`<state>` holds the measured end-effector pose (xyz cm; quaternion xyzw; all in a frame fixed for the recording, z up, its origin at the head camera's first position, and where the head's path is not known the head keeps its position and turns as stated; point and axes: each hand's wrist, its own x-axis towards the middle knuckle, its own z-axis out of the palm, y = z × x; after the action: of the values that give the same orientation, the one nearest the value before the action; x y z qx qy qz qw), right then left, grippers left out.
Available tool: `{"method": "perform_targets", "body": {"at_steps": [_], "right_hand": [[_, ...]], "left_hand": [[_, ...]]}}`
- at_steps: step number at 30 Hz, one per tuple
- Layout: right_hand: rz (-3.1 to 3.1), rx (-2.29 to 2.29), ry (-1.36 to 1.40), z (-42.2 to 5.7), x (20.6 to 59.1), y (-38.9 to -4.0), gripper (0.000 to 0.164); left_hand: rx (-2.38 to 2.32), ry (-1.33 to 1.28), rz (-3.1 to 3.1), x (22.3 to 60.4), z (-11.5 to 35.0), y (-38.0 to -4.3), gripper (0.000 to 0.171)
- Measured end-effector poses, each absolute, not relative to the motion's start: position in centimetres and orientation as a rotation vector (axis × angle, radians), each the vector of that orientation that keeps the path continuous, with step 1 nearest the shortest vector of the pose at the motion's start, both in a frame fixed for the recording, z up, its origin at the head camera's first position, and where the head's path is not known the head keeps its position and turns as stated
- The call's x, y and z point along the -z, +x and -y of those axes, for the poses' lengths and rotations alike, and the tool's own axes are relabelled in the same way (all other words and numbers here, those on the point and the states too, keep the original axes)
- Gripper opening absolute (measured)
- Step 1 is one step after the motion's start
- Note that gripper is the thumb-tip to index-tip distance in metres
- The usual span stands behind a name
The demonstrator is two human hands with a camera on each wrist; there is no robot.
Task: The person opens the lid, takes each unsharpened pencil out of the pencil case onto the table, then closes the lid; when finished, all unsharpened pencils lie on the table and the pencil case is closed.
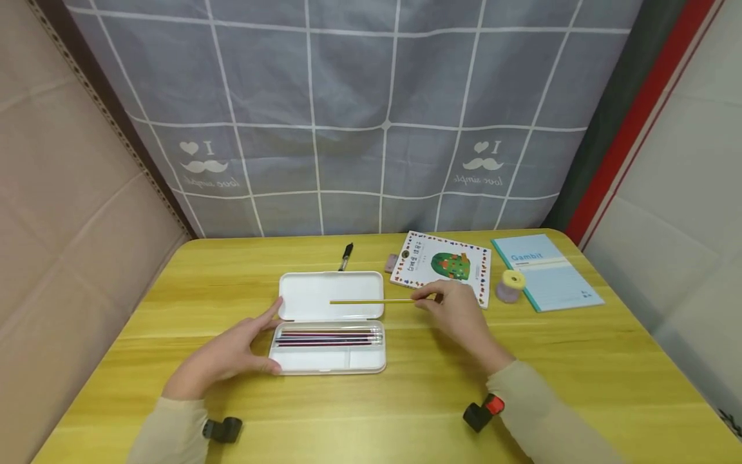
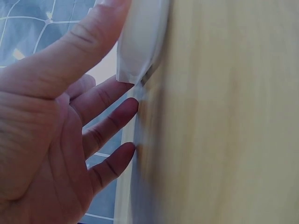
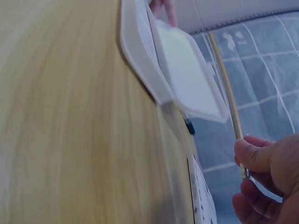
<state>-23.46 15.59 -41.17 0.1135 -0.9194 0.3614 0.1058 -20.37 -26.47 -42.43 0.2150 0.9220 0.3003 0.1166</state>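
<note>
A white pencil case [image 1: 366, 361] lies opened out on the table, its lid [image 1: 307, 287] folded back on the far side. Several dark red, purple and brown pencils [image 1: 324, 338] lie lengthwise in its back compartment. At the case's left end, my left hand [image 1: 232, 354] holds it, thumb at the near corner and index finger along the lid's edge. My right hand [image 1: 455, 312] pinches a yellow pencil [image 1: 371, 301] near its right end, between thumb and fingers [image 3: 254, 156]. The pencil points left, level, overlapping the lid in the head view. A metal band shows at the pinched end.
Behind the lid lies a black pen [image 1: 346, 256]. A picture-covered booklet [image 1: 426, 258] sits beyond my right hand, a small pinkish block [image 1: 391, 263] at its left edge. Further right are a yellow-topped jar [image 1: 510, 287] and a light blue notebook [image 1: 551, 277]. A grey checked curtain [image 1: 348, 161] hangs behind the table.
</note>
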Motion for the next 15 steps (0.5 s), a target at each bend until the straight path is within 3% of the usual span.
{"method": "perform_targets", "body": {"at_steps": [15], "right_hand": [[2.765,-0.971,0.171,-21.8,41.8,-23.7,0.007]], "left_hand": [[-0.883,0.642,-2.704,42.5,26.6,-20.5,0.129]]}}
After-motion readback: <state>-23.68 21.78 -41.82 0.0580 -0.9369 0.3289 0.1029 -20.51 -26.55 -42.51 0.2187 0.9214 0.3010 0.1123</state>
